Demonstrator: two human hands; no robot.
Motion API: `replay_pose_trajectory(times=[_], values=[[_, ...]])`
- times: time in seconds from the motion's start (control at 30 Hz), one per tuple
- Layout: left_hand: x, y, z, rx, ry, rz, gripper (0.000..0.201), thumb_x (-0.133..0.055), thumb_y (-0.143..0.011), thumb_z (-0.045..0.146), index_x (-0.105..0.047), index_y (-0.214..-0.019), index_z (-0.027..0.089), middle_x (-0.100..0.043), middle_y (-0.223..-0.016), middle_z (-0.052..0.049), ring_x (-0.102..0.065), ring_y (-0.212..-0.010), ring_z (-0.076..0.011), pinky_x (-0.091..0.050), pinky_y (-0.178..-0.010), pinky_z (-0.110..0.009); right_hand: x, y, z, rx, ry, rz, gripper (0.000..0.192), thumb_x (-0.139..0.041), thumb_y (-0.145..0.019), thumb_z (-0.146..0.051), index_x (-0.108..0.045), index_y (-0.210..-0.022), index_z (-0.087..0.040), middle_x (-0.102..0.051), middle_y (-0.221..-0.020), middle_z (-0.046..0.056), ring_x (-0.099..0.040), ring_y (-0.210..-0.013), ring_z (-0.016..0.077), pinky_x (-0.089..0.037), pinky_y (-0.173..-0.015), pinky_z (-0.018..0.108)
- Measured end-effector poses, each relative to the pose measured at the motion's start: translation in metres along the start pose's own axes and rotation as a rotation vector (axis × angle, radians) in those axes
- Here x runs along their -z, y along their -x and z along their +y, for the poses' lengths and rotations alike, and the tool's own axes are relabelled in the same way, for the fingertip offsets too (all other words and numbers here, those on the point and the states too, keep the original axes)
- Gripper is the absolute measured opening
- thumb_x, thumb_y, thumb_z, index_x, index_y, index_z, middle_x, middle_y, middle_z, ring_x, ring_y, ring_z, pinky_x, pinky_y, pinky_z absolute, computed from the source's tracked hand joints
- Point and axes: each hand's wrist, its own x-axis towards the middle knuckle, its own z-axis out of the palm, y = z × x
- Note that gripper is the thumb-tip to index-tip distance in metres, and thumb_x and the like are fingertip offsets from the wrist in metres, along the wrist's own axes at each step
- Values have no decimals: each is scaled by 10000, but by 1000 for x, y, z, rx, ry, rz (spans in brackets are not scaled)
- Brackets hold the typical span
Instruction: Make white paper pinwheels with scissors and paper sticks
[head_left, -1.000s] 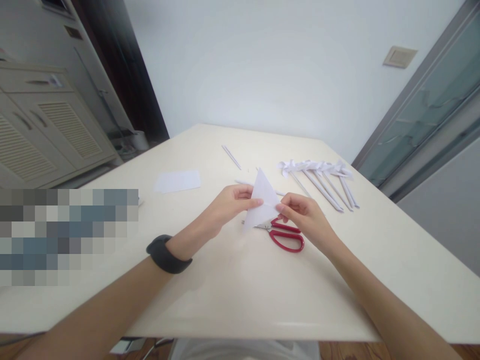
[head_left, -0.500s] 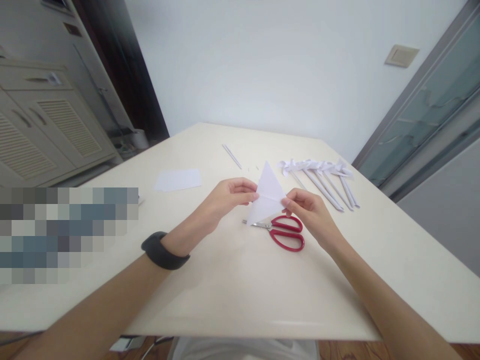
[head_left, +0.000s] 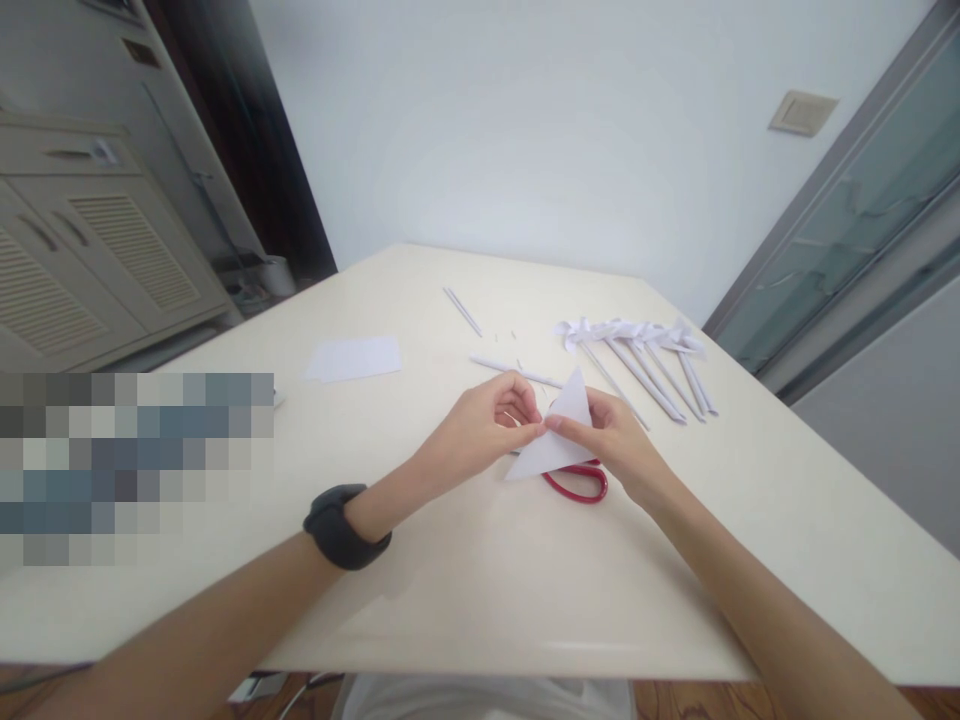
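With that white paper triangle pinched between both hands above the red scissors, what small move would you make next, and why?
Probably press the fold flat. Both the left hand and right hand pinch the folded paper triangle where their fingertips meet, held just above the red scissors on the table. Finished paper pinwheels lie beyond, so a sharp crease seems the likely step before any cutting.

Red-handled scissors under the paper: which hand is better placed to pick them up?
Right, probably. The right hand sits directly over the red-handled scissors, whereas the left hand is farther off. Both hands pinch the white folded paper triangle.
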Motion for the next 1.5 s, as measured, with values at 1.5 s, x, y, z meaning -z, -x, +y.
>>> replay_pose_trajectory(times=[1.5], values=[[11, 2, 10, -380, -850, 336, 105, -473, -796, 104, -450, -766, 202, -612, -792, 7, -556, -734, -152, -384, -684, -272, 64, -30, 33, 522, 825, 562, 54, -568, -785, -148, -571, -783, -202, -544, -1008, 75, -498, -1012, 246, -386, -911, 432]])
